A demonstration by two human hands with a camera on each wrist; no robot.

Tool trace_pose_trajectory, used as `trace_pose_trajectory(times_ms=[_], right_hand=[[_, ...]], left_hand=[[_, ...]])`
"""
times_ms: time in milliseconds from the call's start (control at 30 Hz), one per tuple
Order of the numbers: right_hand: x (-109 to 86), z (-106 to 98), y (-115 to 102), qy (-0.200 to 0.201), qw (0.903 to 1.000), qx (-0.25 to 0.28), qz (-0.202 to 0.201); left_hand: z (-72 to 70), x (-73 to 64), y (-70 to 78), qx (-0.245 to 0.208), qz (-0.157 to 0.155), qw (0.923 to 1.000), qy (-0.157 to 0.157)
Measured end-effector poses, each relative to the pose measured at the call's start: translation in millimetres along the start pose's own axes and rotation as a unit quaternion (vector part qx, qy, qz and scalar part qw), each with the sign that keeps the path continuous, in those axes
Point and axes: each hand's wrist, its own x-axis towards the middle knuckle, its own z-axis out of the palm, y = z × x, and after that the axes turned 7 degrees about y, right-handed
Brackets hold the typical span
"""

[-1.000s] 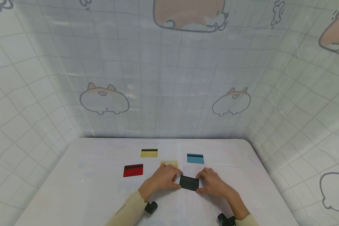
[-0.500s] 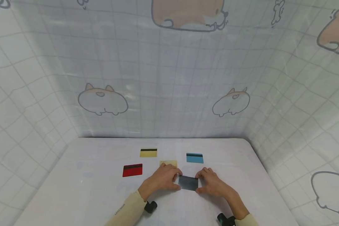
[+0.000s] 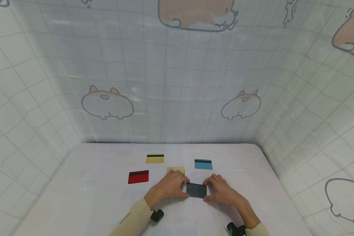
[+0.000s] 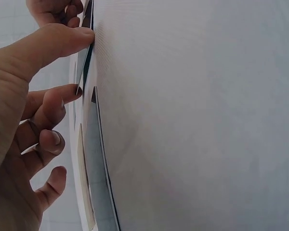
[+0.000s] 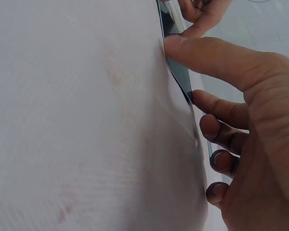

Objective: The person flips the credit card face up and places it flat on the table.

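Observation:
A dark grey card [image 3: 196, 190] lies between both hands near the middle of the table. My left hand [image 3: 171, 185] grips its left end, thumb on the near corner and index finger at the far corner. At the opposite end my right hand [image 3: 219, 189] holds the card the same way. From the left wrist, the card [image 4: 88, 60] shows almost edge-on, with the other fingers loosely bent beside it. The right wrist view shows the card [image 5: 179, 77] slightly tilted. A pale yellow card [image 3: 177, 169] is partly hidden behind my left hand.
A red card [image 3: 138, 177] lies left of my left hand. Farther back are a yellow card [image 3: 155, 159] and a blue card [image 3: 203, 164], each with a dark stripe. The white table [image 3: 85, 196] meets a patterned curtain [image 3: 177, 98] at its back edge.
The dark card's face turned from near black to a lighter grey, as though its tilt shifted slightly. Both hands keep their hold and have hardly moved.

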Motion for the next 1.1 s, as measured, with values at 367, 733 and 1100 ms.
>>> trace_pose_trajectory(times_ms=[367, 733, 1100], right_hand=[[4.6, 4.1, 6.4, 0.012, 0.9993, -0.031, -0.017], [5.3, 8.8, 12.7, 0.009, 0.9993, -0.036, -0.001], [6.1, 10.8, 16.3, 0.018, 0.9993, -0.032, 0.005]], left_hand=[[1.9, 2.3, -1.2, 0.007, 0.019, 0.9998, 0.009], [2.0, 3.5, -2.5, 0.006, 0.015, 0.9999, -0.005], [1.2, 3.7, -2.8, -0.004, 0.011, 0.9998, 0.013]])
